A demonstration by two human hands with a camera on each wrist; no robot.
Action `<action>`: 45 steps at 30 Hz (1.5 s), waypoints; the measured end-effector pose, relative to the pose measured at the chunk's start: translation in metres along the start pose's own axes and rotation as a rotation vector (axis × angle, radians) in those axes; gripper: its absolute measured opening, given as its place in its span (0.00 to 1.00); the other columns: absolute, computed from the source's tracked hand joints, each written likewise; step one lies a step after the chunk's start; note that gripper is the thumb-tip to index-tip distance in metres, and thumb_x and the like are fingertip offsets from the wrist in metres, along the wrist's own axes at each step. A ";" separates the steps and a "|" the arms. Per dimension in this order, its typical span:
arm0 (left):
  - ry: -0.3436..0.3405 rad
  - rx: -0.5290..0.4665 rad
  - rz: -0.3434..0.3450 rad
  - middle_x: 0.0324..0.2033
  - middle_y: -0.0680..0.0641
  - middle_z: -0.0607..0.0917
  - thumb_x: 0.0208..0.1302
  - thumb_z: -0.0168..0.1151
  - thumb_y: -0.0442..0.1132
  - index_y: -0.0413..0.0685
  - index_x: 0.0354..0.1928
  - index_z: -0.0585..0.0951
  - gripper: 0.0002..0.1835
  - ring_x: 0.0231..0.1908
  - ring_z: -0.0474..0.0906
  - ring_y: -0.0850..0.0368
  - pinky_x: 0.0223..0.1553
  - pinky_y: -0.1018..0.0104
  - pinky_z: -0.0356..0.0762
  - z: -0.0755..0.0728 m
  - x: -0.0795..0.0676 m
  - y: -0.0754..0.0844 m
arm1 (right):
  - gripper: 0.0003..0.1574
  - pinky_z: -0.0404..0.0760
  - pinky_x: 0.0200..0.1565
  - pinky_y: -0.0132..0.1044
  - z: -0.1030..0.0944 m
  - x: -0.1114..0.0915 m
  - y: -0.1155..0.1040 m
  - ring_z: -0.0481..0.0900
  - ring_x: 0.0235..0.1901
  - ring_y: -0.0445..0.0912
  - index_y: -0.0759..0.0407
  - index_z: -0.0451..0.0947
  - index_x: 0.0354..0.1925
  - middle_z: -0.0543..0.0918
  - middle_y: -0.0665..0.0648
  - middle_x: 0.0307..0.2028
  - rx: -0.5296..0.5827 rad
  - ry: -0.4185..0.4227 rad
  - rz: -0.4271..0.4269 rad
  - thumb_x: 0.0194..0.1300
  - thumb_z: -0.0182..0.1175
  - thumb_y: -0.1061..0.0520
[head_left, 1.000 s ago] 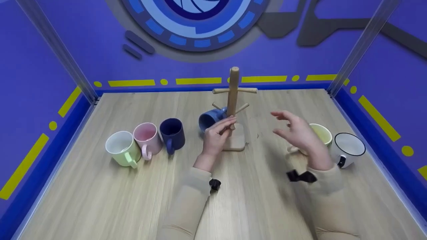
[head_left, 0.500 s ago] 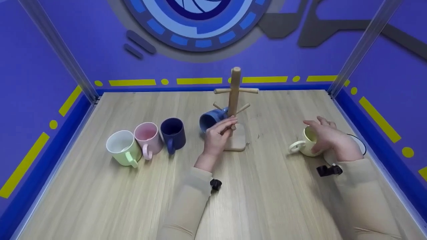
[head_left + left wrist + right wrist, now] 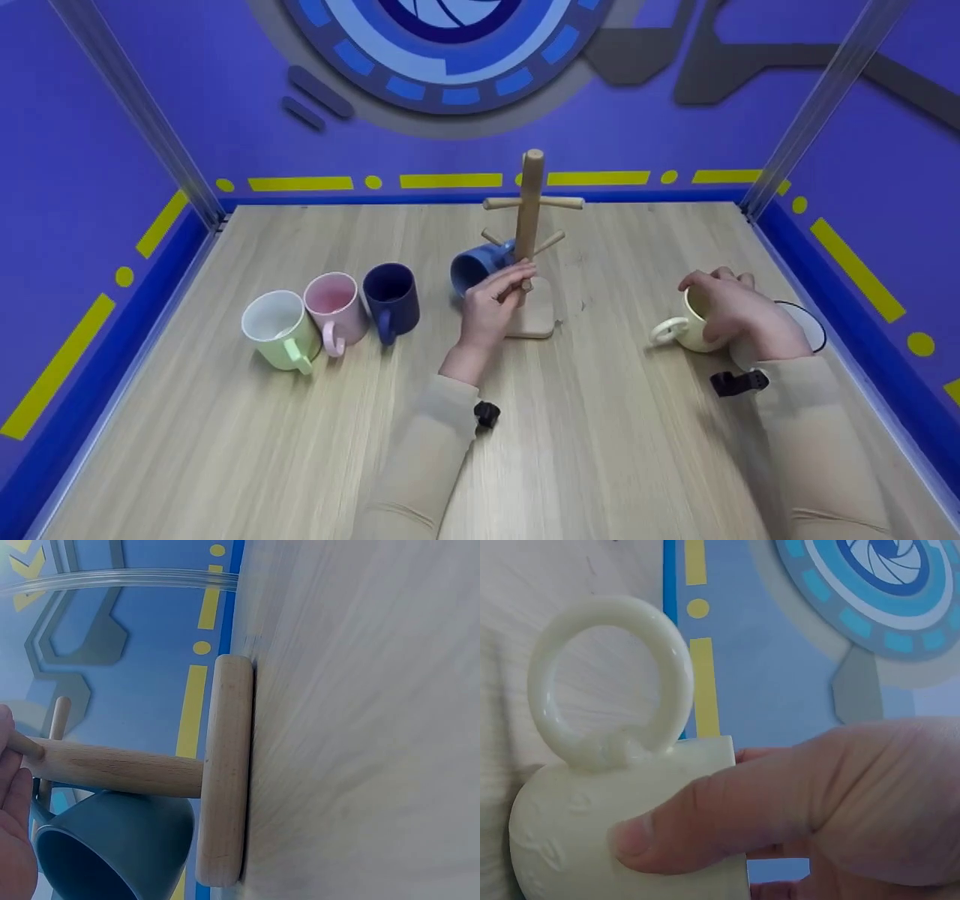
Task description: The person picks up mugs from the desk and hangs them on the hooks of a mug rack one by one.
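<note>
A wooden mug tree [image 3: 529, 217] stands mid-table with a blue mug [image 3: 474, 271] hanging sideways on its left. My left hand [image 3: 486, 309] holds the tree at a lower peg; in the left wrist view the fingertips [image 3: 9, 765] lie at that peg beside the post. Over on the right, my right hand [image 3: 739, 311] grips a pale yellow mug [image 3: 695, 334] by its body, its ring handle [image 3: 536, 682] pointing left. The right wrist view shows the thumb pressed on the mug's outer wall and the other fingers on the far side, partly hidden.
On the left stand a light green mug [image 3: 277, 341], a pink mug [image 3: 341, 315] and a dark blue mug [image 3: 397, 307] in a row. A white mug with a black rim [image 3: 810, 326] is partly hidden behind the right hand. Blue panels [image 3: 420, 161] border the table.
My right hand has moved right and down from beside the tree to the pale yellow mug and closed its fingers on it. My left hand has stayed at the mug tree.
</note>
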State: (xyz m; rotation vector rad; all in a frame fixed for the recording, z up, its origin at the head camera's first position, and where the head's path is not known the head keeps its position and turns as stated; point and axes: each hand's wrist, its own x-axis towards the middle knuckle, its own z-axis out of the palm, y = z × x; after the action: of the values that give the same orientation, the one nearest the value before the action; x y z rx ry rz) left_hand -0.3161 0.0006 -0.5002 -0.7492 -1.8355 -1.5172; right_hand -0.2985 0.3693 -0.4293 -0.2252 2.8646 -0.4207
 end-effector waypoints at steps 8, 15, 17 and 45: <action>-0.002 0.005 0.000 0.49 0.41 0.91 0.64 0.67 0.23 0.38 0.48 0.89 0.12 0.54 0.87 0.46 0.53 0.68 0.85 0.000 -0.001 0.001 | 0.51 0.71 0.54 0.70 -0.006 -0.008 -0.010 0.61 0.58 0.70 0.56 0.69 0.66 0.68 0.73 0.63 0.152 0.117 -0.077 0.43 0.77 0.64; -0.010 -0.007 -0.012 0.50 0.39 0.90 0.64 0.67 0.23 0.37 0.48 0.89 0.13 0.55 0.87 0.46 0.53 0.69 0.85 0.000 -0.001 -0.001 | 0.53 0.77 0.56 0.52 -0.010 -0.012 -0.028 0.70 0.61 0.61 0.57 0.67 0.69 0.73 0.65 0.62 0.426 0.135 -0.214 0.47 0.81 0.62; -0.012 -0.002 -0.014 0.50 0.39 0.90 0.64 0.66 0.23 0.37 0.48 0.89 0.12 0.55 0.87 0.46 0.53 0.69 0.85 0.000 -0.001 -0.001 | 0.52 0.80 0.54 0.41 -0.007 -0.010 -0.033 0.73 0.60 0.56 0.56 0.67 0.69 0.76 0.60 0.60 0.509 0.121 -0.253 0.48 0.81 0.62; -0.682 0.268 -0.321 0.69 0.45 0.77 0.53 0.78 0.62 0.48 0.75 0.69 0.51 0.69 0.73 0.50 0.70 0.53 0.73 -0.059 0.030 0.120 | 0.43 0.86 0.43 0.33 0.030 0.001 -0.133 0.81 0.47 0.42 0.61 0.63 0.70 0.80 0.51 0.53 1.058 -0.132 -0.613 0.59 0.67 0.67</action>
State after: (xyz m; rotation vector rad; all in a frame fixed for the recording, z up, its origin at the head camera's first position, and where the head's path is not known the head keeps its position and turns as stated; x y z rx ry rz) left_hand -0.2374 -0.0360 -0.3945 -0.9481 -2.7111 -1.2352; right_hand -0.2761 0.2353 -0.4179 -0.8442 2.0041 -1.8141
